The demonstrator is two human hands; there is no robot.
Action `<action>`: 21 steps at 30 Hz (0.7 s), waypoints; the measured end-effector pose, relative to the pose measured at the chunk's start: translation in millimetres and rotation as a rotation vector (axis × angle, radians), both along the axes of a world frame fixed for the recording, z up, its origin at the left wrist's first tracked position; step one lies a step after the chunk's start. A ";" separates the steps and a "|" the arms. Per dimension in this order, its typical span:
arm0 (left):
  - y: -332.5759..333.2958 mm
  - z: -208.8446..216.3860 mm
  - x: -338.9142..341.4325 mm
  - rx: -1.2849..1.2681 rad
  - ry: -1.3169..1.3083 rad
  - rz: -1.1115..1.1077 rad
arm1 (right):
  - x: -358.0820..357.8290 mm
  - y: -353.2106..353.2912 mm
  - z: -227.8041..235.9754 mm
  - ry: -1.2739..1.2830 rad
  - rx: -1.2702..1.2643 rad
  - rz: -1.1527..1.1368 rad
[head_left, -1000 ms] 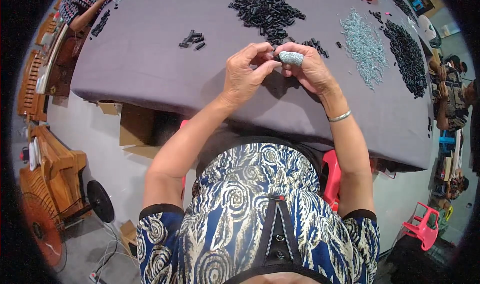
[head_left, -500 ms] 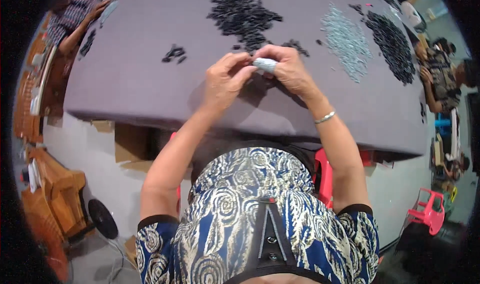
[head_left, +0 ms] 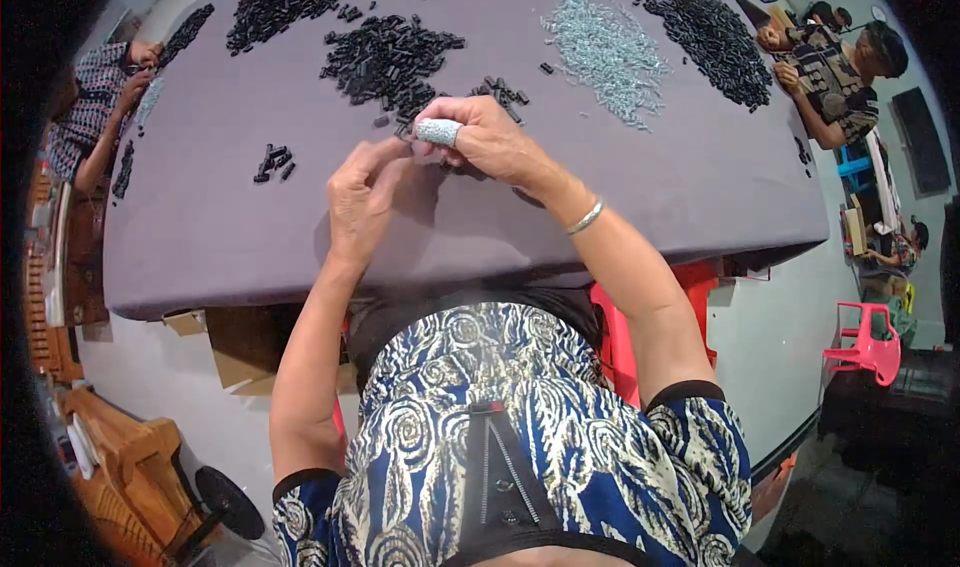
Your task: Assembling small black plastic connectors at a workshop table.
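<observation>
My right hand (head_left: 490, 142) is above the near middle of the table with its fingers pinched together. A pale, speckled sleeve-like wrap (head_left: 437, 132) shows at its fingertips; whether it is worn on a digit or held I cannot tell. Left of it, my left hand (head_left: 362, 192) has its thumb and fingers brought together, slightly blurred, their tips close to the right fingertips. Anything small between the hands is hidden. Just beyond them lies a heap of short black cylindrical pieces (head_left: 385, 62), and a few loose black pieces (head_left: 272, 163) lie to the left.
A pile of small pale pieces (head_left: 605, 52) and another black heap (head_left: 708, 42) spread over the grey tablecloth (head_left: 640, 187) at right. More black pieces (head_left: 285, 2) lie far left. People sit at both sides. A pink stool (head_left: 865, 342) stands on the floor at right.
The view has shifted, so the table and piles appear further left. My left hand has drawn slightly away from the right fingertips; the pale wrap stays at my right hand.
</observation>
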State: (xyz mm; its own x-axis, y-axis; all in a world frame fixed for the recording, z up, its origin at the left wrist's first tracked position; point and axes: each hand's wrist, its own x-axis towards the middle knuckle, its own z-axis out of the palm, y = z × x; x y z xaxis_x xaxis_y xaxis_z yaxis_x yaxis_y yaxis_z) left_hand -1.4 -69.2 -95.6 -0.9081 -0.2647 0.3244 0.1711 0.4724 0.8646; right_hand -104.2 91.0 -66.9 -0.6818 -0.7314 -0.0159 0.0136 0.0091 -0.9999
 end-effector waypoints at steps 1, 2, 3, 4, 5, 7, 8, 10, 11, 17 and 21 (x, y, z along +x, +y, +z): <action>0.6 -1.0 -0.5 0.006 0.003 -0.001 | -2.8 3.6 -0.4 0.187 0.035 -0.070; 1.4 0.2 -0.5 0.118 -0.003 -0.018 | -5.6 8.9 1.6 0.375 0.071 -0.139; 2.1 -1.2 -0.3 0.232 -0.010 -0.034 | -10.6 16.0 5.7 0.447 0.079 -0.198; 2.2 -0.6 -0.8 0.242 -0.008 -0.032 | -16.7 30.3 13.5 0.494 0.108 -0.230; -0.1 -0.7 1.2 0.295 -0.016 -0.010 | -21.7 43.9 22.0 0.536 0.136 -0.249; 0.0 3.3 2.2 0.372 0.003 -0.009 | -38.4 82.7 27.6 0.672 0.281 -0.342; -0.7 5.1 0.9 0.382 0.008 -0.011 | -43.5 103.1 31.7 0.667 0.369 -0.358; -5.5 5.2 1.5 0.365 -0.047 -0.029 | -58.0 128.1 26.8 0.647 0.449 -0.346; -5.5 5.0 2.6 0.367 -0.044 -0.026 | -62.8 138.4 23.3 0.718 0.538 -0.353; -4.7 -1.1 2.6 0.395 -0.050 -0.045 | -65.4 136.5 14.8 0.770 0.774 -0.220; -1.8 3.1 2.7 0.441 -0.122 -0.050 | -72.1 130.2 9.6 0.833 0.830 -0.185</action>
